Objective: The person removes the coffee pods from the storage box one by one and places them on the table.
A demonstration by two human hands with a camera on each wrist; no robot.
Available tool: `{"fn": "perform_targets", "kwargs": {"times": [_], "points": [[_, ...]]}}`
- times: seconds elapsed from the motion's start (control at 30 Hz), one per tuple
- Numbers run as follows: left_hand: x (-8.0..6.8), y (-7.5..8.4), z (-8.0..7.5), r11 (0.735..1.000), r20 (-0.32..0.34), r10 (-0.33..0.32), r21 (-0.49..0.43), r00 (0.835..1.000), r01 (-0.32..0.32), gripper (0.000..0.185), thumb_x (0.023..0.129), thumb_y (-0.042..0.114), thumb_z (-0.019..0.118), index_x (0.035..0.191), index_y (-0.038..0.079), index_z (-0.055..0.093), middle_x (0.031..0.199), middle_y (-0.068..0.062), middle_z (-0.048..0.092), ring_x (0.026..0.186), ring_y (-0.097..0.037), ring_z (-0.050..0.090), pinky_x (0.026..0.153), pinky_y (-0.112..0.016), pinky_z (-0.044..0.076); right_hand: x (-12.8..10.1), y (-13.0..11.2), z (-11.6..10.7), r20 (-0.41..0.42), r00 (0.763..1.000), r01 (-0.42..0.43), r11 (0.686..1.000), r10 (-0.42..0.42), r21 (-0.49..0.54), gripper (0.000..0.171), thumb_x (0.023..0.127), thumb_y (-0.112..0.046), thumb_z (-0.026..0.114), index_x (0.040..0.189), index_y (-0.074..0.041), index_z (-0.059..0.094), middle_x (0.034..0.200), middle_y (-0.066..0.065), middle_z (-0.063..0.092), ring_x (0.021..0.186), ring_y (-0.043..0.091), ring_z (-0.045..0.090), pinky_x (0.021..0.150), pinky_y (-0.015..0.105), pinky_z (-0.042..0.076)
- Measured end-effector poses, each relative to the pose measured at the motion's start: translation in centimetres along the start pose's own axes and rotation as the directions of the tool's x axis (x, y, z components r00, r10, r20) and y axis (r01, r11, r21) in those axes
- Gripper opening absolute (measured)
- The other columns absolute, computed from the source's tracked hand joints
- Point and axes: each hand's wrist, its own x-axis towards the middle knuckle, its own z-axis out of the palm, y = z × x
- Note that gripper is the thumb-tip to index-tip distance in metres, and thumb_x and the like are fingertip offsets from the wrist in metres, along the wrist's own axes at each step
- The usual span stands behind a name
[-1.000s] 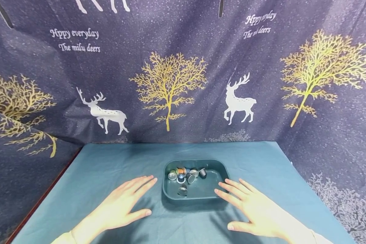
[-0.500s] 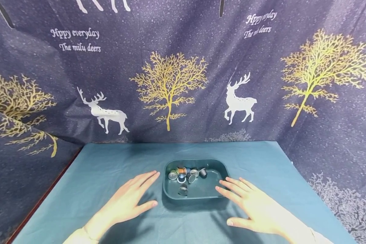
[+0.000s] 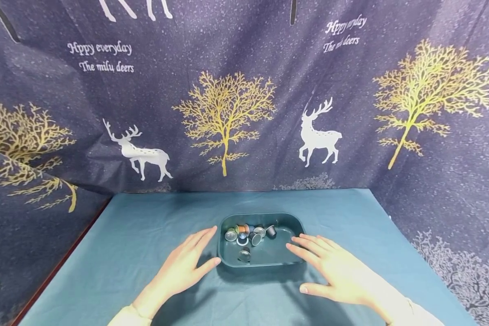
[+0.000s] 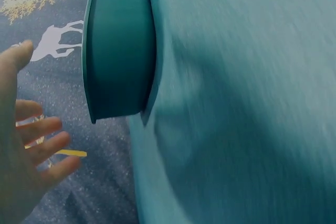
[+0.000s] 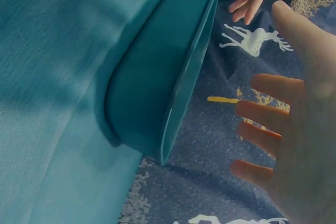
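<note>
Hands noted flat with fingers spread and holding nothing: we find the left hand and right hand flanking the green tray of capsules on the tablecloth.

The dark backdrop cloth carries white printed words in two places, upper left and upper right: "Hppy everyday" and below it "The milu deers". No other text is readable.
</note>
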Motion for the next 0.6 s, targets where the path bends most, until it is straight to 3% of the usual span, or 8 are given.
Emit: {"fn": "perform_targets", "kwargs": {"times": [0.3,0.5,0.6], "points": [[0.5,0.8,1.1,0.978,0.002,-0.172,-0.115,0.985,0.171,0.07,0.091,0.051,0.064,0.151,0.021,0.042,0.146,-0.004,0.052,0.132,-0.029,0.053,0.097,-0.055,0.05,0.6,0.1,0.1,0.006,1.0,-0.031,0.999,0.031,0.013,0.076,0.088,-0.063,0.061,0.15,-0.022,0.044,0.151,-0.003,0.048,0.135,0.024,0.049,0.118,0.021,0.008],[0.6,1.2,1.5,0.949,0.023,-0.257,-0.184,0.966,0.257,0.069,0.091,0.047,0.066,0.15,0.016,0.044,0.145,-0.008,0.052,0.132,-0.032,0.052,0.101,-0.055,0.047,0.9,0.0,-0.1,0.049,0.995,-0.088,0.996,0.087,0.008,0.078,0.087,-0.066,0.06,0.151,-0.024,0.042,0.151,-0.002,0.048,0.137,0.021,0.048,0.112,0.032,0.023],[0.9,1.5,1.7,0.92,0.044,-0.31,-0.236,0.95,0.311,0.068,0.092,0.043,0.067,0.149,0.014,0.044,0.143,-0.009,0.053,0.131,-0.032,0.052,0.102,-0.055,0.045,0.9,0.1,-0.2,0.064,0.992,-0.105,0.994,0.105,0.007,0.078,0.087,-0.067,0.059,0.151,-0.026,0.041,0.15,-0.003,0.048,0.138,0.02,0.047,0.111,0.035,0.027]]}}
